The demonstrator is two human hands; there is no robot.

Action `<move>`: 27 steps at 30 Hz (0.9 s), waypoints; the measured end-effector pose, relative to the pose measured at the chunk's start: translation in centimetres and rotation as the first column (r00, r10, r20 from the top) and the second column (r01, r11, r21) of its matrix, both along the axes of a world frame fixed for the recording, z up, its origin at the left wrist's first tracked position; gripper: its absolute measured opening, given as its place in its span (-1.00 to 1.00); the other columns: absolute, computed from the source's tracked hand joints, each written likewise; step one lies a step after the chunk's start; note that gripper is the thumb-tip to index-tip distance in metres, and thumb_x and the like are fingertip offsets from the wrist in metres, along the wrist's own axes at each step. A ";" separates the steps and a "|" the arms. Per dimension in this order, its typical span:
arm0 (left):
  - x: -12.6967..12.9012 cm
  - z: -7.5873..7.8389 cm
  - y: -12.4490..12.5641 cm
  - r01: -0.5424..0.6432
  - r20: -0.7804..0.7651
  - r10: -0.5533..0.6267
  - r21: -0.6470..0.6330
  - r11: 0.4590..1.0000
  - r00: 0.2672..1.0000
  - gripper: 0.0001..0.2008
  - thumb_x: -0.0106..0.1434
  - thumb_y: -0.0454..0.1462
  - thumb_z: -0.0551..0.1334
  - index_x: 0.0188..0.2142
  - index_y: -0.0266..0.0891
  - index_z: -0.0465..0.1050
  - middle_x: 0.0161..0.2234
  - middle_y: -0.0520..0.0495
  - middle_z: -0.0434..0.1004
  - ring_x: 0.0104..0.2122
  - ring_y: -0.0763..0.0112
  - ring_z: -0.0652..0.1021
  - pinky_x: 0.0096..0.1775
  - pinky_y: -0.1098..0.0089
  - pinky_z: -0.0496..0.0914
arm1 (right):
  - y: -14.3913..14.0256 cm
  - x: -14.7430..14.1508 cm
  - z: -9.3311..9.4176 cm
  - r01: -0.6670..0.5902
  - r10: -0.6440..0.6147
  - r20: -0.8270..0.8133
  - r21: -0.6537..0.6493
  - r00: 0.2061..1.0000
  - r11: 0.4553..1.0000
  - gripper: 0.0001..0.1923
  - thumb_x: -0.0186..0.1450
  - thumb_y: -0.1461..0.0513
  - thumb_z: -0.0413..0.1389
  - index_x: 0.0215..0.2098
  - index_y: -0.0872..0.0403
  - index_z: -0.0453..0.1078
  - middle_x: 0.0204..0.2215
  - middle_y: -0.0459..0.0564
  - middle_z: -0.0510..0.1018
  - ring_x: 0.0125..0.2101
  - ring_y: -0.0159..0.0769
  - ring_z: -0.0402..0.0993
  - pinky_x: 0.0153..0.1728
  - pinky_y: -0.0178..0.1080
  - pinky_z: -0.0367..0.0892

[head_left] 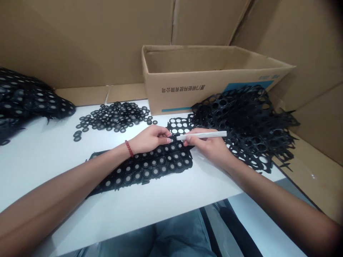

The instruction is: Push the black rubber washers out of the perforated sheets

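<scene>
A black rubber sheet (155,172) with rows of round rings lies on the white table, partly covered by my left forearm. My left hand (151,139), with a red bead bracelet (129,148) on the wrist, pinches the sheet near its upper right end. Between the fingers of my right hand (207,144) is a white pen-shaped stick (209,135), its tip pointing left and close to my left fingertips. Just beyond both hands, a strip of the sheet with empty round holes (178,125) shows the white table through it.
Loose black rings (115,116) form a heap at the back. Holed black sheets (243,123) pile up on the right, against an open cardboard box (177,91). More ringed sheets (24,96) are stacked at the far left. Cardboard walls (80,43) enclose the white table (128,210).
</scene>
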State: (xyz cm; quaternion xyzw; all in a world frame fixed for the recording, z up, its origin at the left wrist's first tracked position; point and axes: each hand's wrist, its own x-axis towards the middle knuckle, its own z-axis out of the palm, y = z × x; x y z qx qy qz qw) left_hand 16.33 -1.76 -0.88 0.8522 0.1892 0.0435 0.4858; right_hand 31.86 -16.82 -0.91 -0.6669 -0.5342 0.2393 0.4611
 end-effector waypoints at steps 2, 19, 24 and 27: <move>0.0 -0.2 -0.1 -0.006 0.009 0.006 -0.020 1.000 1.000 -0.81 0.11 -0.17 0.20 -0.42 -0.28 0.41 -0.53 0.08 0.34 -0.49 0.48 0.32 -0.34 0.44 0.22 | 0.0 -0.2 0.0 -0.033 0.033 0.044 -0.018 0.998 0.999 -0.79 0.20 0.28 0.06 -0.55 0.09 0.46 -0.50 -0.08 0.55 -0.42 -0.32 0.43 -0.35 -0.29 0.26; 0.3 1.2 -0.1 -0.105 -0.076 0.118 0.160 0.981 0.990 -0.80 0.11 -0.20 0.16 -0.32 -0.26 0.46 -0.40 -0.02 0.54 -0.41 0.35 0.47 -0.29 0.38 0.28 | -0.7 1.8 -1.0 0.099 -0.089 -0.321 0.015 0.943 0.995 -0.83 0.18 0.22 0.10 -0.54 0.10 0.41 -0.54 -0.06 0.48 -0.44 -0.33 0.35 -0.35 -0.26 0.17; 0.8 1.0 -0.5 -0.117 -0.074 0.144 0.292 0.949 0.987 -0.69 0.16 -0.07 0.13 -0.23 -0.23 0.44 -0.49 0.01 0.50 -0.47 0.35 0.43 -0.34 0.39 0.25 | -0.8 1.4 -0.7 0.079 -0.068 -0.257 0.035 0.964 0.996 -0.80 0.21 0.22 0.10 -0.54 0.11 0.42 -0.53 -0.08 0.48 -0.44 -0.37 0.33 -0.33 -0.27 0.16; 0.7 0.5 -0.4 -0.048 -0.021 0.057 0.301 0.952 0.998 -0.76 0.21 -0.12 0.09 -0.28 -0.21 0.40 -0.53 0.05 0.43 -0.48 0.40 0.38 -0.35 0.41 0.24 | -0.8 1.1 -0.5 0.085 -0.078 -0.205 0.027 0.976 0.996 -0.80 0.21 0.20 0.10 -0.52 0.11 0.44 -0.52 -0.08 0.50 -0.43 -0.36 0.36 -0.32 -0.27 0.19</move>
